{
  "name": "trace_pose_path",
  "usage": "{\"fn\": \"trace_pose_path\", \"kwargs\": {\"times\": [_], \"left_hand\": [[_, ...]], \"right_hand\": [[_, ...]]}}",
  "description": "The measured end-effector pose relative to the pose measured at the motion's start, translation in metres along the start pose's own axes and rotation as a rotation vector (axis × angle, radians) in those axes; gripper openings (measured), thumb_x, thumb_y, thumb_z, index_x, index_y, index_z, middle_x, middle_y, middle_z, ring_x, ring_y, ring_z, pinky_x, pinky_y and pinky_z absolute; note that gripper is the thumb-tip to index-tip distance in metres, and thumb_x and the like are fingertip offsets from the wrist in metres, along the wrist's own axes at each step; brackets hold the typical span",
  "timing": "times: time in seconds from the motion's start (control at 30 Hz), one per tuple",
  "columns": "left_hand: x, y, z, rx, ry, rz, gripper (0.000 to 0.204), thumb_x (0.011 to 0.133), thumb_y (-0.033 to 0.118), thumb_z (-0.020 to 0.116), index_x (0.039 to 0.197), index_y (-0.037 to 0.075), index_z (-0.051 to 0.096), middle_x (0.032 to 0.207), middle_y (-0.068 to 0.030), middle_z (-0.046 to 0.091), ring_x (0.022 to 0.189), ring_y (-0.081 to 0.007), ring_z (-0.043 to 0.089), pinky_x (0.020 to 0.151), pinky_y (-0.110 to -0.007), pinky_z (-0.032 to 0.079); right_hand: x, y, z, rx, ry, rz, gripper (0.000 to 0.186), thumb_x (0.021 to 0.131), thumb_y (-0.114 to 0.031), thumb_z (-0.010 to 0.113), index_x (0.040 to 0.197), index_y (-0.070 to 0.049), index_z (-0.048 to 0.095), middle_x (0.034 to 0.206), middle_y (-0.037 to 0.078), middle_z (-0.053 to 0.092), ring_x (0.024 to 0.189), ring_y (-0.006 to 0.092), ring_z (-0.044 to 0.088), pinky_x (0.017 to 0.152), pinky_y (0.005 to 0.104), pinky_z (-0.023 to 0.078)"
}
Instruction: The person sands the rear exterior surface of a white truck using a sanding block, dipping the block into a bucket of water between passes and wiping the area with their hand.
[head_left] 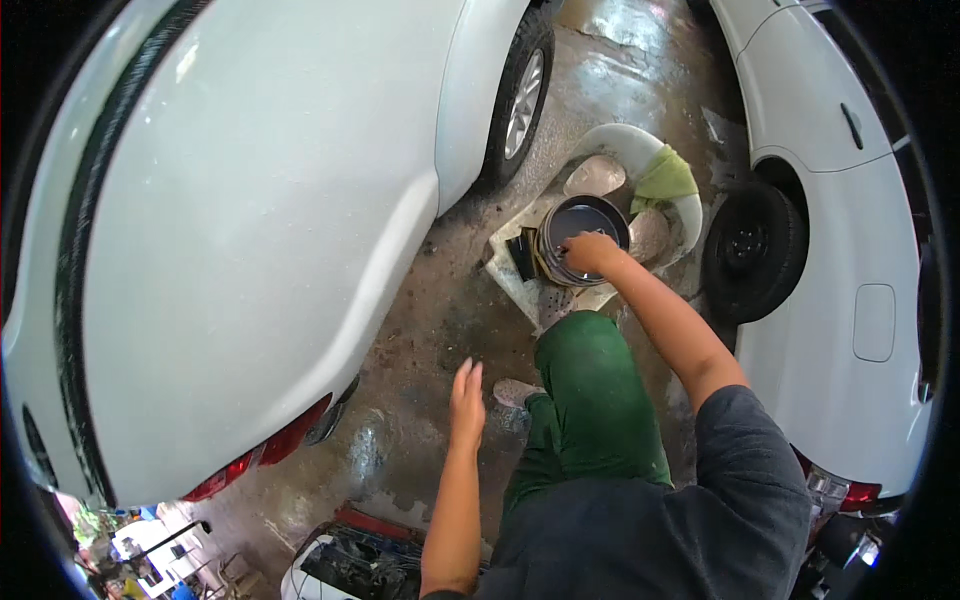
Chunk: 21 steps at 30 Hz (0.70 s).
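Head view: I judge the filled bucket (547, 250) heavy, best rim-held; left hand (467, 405) unclasped, right hand (592, 252) curled, grip I can't tell.

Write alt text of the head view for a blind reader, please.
A person's right hand reaches over a dark bucket between one white car on the left and another white car on the right, the left hand open and empty. A green cloth is nearby.
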<state>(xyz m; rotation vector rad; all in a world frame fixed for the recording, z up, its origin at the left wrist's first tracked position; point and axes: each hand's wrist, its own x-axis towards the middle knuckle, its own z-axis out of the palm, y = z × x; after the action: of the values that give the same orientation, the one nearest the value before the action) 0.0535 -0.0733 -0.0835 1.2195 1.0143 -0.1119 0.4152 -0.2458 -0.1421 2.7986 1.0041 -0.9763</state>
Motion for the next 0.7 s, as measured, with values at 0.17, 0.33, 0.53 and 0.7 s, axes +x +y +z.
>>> {"fn": "trace_pose_path", "kwargs": {"times": [0.17, 0.33, 0.53, 0.7], "left_hand": [[-0.048, -0.129, -0.1, 0.187, 0.171, -0.298, 0.061, 0.114, 0.039, 0.056, 0.162, 0.003, 0.046, 0.161, -0.0189, 0.052, 0.144, -0.0299, 0.055, 0.119, -0.04, 0.043], [-0.112, -0.144, -0.16, 0.309, 0.459, -0.161, 0.053, 0.113, 0.032, 0.058, 0.154, -0.002, 0.054, 0.153, -0.0226, 0.059, 0.141, -0.0314, 0.057, 0.119, -0.041, 0.043], [-0.14, 0.038, -0.26, 0.487, 1.116, 0.685, 0.052, 0.115, 0.022, 0.05, 0.159, -0.006, 0.044, 0.166, -0.0242, 0.044, 0.154, -0.0364, 0.041, 0.128, -0.048, 0.032], [-0.23, 0.233, -0.306, 0.669, 1.474, 1.418, 0.048, 0.111, 0.018, 0.056, 0.154, -0.003, 0.05, 0.165, -0.024, 0.044, 0.154, -0.0407, 0.04, 0.127, -0.052, 0.03]], "right_hand": [[0.094, 0.08, 0.111, -0.068, -0.233, 0.226, 0.043, 0.1, -0.023, 0.055, 0.134, -0.007, 0.075, 0.141, 0.021, 0.07, 0.128, 0.0385, 0.071, 0.104, 0.0514, 0.058], [0.096, 0.061, 0.139, -0.124, -0.163, 0.171, 0.039, 0.102, -0.022, 0.055, 0.13, -0.007, 0.077, 0.136, 0.019, 0.073, 0.121, 0.0361, 0.075, 0.097, 0.0508, 0.061], [0.014, 0.08, 0.049, -0.098, 0.047, 0.189, 0.046, 0.097, -0.044, 0.071, 0.132, -0.014, 0.075, 0.12, 0.021, 0.076, 0.111, 0.0399, 0.074, 0.095, 0.0518, 0.059], [-0.132, -0.129, -0.23, 0.105, 0.687, -0.441, 0.043, 0.101, -0.033, 0.072, 0.138, -0.011, 0.071, 0.123, 0.025, 0.069, 0.118, 0.0447, 0.066, 0.102, 0.0505, 0.053]]}}
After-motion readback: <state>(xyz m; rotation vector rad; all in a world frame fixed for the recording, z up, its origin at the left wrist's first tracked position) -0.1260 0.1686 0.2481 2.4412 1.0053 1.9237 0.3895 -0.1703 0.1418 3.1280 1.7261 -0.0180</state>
